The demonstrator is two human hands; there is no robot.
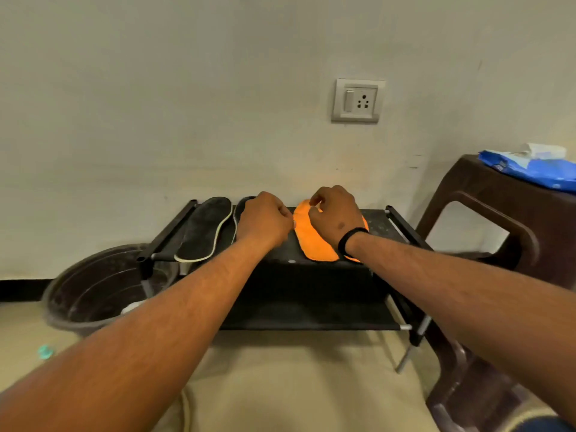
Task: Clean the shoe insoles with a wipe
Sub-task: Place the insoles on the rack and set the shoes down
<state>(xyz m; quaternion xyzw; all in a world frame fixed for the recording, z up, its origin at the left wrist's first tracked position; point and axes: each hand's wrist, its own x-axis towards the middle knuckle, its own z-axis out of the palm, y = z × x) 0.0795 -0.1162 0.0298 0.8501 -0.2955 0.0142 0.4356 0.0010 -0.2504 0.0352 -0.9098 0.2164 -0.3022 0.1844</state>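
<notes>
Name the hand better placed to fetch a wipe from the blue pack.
Right hand: the blue pack sits on the brown stool on that side. The left hand is farther away, by the black insoles.

Plain off-white wall with a switch socket, beige floor, brown plastic stool at right, dark tub left.

I have one view only, from the camera on the person's head. It looks forward and down over both forearms at a low black rack against the wall, close enough to reach it.
</notes>
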